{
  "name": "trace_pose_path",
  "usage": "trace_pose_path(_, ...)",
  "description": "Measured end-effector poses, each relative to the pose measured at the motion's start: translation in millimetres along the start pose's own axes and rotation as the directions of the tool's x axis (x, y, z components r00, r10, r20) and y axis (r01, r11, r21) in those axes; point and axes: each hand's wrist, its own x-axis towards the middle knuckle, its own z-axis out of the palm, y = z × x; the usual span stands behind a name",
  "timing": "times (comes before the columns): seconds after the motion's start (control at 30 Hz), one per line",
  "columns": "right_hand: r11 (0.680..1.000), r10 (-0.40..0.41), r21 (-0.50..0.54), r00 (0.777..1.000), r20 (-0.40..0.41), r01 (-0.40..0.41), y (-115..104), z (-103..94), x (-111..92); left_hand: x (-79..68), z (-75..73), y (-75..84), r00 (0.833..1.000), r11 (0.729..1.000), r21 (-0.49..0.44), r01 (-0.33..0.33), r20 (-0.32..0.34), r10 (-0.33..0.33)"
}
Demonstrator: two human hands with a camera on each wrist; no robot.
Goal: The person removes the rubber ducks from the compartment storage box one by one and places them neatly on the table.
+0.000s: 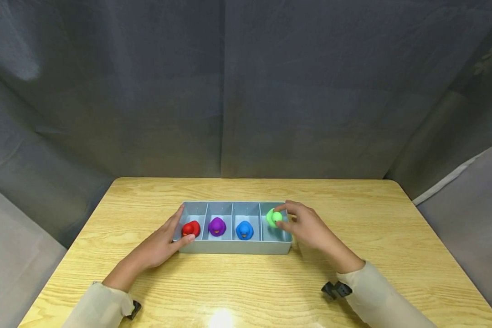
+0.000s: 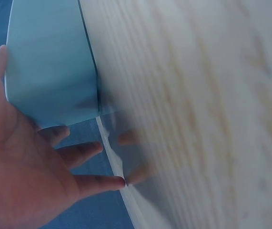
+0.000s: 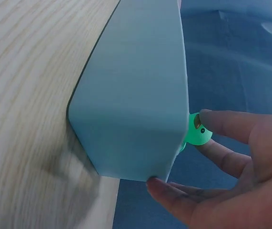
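Observation:
A pale blue-grey divided box [image 1: 234, 247] stands on the table. From left to right its compartments hold a red rubber duck [image 1: 193, 227], a purple one [image 1: 217, 227], a blue one [image 1: 244, 230] and a green rubber duck [image 1: 274, 217]. My right hand [image 1: 305, 224] pinches the green duck between thumb and forefinger at the rightmost compartment. In the right wrist view the duck's head [image 3: 200, 133] shows above the box rim, and another finger touches the box corner. My left hand [image 1: 160, 243] rests on the box's left end, thumb over the front rim, fingers straight and spread.
The wood-grain table [image 1: 229, 282] extends around the box on all sides. Dark grey cloth [image 1: 303, 91] hangs behind the far edge and along both sides. Small black devices, such as the one at the right cuff [image 1: 337, 290], are worn on both wrists.

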Motion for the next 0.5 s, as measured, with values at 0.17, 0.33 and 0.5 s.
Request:
trace_pose_path(0.17,0.999,0.026,0.021,1.0,0.0,-0.026,-1.6,-4.7,-1.3,-0.3,-0.5,0.7,1.0,1.0,-0.005,-0.002,0.001,0.002)
trace_pose_path(0.33,0.999,0.049,0.01,0.999,0.001,-0.049,-3.8,-10.2,-1.7,-0.1,-0.1,-0.1,1.0,1.0,-0.001,-0.009,0.0,0.009)
trace_pose_path(0.5,0.999,0.053,0.005,0.999,-0.01,-0.053,-3.3,-14.2,-2.7,0.6,0.3,-1.3,1.0,1.0,-0.004,-0.013,-0.004,0.013)
